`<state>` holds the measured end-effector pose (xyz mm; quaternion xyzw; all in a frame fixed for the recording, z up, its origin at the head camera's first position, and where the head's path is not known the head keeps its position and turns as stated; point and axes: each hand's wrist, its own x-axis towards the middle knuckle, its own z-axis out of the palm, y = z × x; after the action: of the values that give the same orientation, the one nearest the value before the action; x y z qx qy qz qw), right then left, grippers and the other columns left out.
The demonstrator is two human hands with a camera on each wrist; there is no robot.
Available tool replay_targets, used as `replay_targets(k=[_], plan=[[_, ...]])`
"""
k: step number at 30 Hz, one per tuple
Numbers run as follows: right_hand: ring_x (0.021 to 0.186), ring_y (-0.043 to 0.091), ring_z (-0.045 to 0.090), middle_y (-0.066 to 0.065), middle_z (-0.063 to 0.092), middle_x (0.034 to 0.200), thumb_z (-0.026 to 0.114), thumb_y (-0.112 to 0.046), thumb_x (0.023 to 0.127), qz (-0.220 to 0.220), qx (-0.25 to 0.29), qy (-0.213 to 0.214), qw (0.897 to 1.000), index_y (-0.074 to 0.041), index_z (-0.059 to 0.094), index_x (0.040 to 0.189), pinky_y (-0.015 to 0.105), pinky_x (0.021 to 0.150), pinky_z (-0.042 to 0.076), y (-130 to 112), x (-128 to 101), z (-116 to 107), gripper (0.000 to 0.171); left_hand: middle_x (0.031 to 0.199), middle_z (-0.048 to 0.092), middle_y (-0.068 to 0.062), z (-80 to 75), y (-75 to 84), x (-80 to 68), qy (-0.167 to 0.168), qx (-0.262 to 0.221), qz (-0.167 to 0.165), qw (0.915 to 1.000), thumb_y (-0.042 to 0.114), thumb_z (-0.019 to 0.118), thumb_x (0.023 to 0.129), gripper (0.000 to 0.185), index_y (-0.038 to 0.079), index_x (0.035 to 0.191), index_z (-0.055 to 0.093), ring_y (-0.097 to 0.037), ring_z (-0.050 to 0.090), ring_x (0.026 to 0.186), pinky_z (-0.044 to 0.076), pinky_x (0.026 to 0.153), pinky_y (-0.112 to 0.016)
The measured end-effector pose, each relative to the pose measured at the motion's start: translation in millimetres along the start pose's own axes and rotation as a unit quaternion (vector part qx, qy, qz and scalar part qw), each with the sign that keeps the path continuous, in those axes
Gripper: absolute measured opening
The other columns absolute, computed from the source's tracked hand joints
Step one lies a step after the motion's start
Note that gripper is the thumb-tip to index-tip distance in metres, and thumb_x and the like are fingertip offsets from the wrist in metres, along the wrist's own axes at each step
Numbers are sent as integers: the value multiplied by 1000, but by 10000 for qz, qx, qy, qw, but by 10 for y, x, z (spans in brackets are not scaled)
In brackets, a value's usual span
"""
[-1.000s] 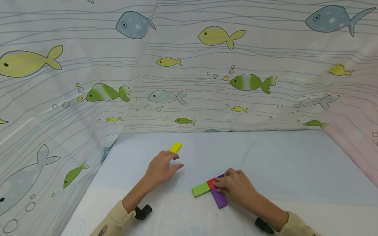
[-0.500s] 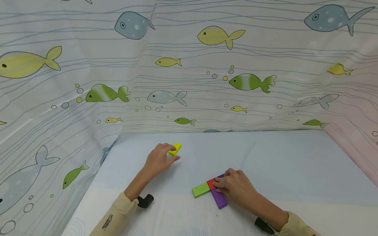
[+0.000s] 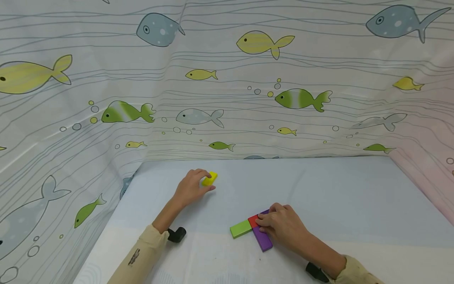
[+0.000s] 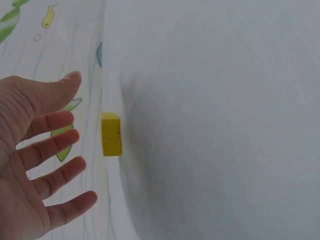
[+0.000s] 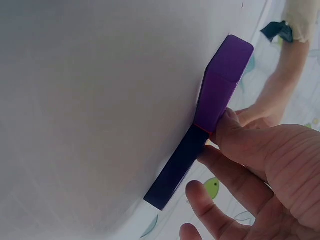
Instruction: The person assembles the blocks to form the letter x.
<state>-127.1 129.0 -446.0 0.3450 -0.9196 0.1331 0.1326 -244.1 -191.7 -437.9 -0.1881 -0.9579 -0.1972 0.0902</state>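
Note:
A yellow block point(image 3: 210, 179) lies on the far left of the table. My left hand point(image 3: 191, 187) is beside it, thumb and fingers spread around its near side; in the left wrist view a gap shows between the fingers and the yellow block point(image 4: 111, 136). My right hand point(image 3: 285, 225) pinches the far purple block point(image 5: 175, 170) between thumb and finger, where it meets a red block point(image 3: 253, 221). A second purple block point(image 3: 262, 240) points toward me from there. The green block point(image 3: 241, 229) joins the red one on the left. My right hand partly hides the far purple block.
A pale cloth covers the table point(image 3: 337, 197). Fish-printed curtains point(image 3: 220, 98) rise behind it and at the left. Black wrist camera mounts point(image 3: 177, 235) hang under both forearms.
My left hand has moved slightly farther forward and left, settling around the near side of the yellow block. My right hand and the joined blocks have stayed where they were.

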Motion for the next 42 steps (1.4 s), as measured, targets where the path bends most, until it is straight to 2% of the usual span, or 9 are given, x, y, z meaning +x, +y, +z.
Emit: replay_targets(k=[14, 24, 34, 42], plan=[[88, 19, 58, -4, 74, 101, 81, -26, 81, 76, 39, -86, 9999, -19, 79, 107, 46, 75, 49, 1, -4, -8, 27, 139, 57, -9, 54, -151, 146, -701, -503, 1, 9963, 26, 84, 80, 46, 7, 119, 67, -32, 46, 129, 35, 108, -50], [88, 19, 58, -4, 75, 101, 81, -25, 81, 89, 107, -99, 9999, -18, 79, 106, 45, 75, 49, -12, -1, -26, 26, 145, 51, -13, 35, -207, 195, -1077, -644, 94, 9921, 21, 83, 81, 52, 4, 125, 62, -35, 43, 133, 32, 109, -52], [89, 19, 58, -3, 74, 104, 81, -25, 81, 116, 132, -134, 9998, -18, 79, 107, 46, 77, 48, -8, -4, -20, 27, 146, 48, -19, 50, -271, 232, -1357, -914, 396, 9857, 16, 81, 82, 51, 0, 126, 60, -39, 42, 133, 30, 109, -56], [88, 17, 57, -4, 74, 105, 81, -24, 81, 92, 143, -120, 9998, -18, 79, 107, 46, 76, 48, -5, -4, -19, 27, 147, 46, -17, 37, -304, 261, -1519, -971, 264, 9833, 15, 79, 84, 52, 2, 130, 59, -37, 40, 135, 29, 110, -54]])
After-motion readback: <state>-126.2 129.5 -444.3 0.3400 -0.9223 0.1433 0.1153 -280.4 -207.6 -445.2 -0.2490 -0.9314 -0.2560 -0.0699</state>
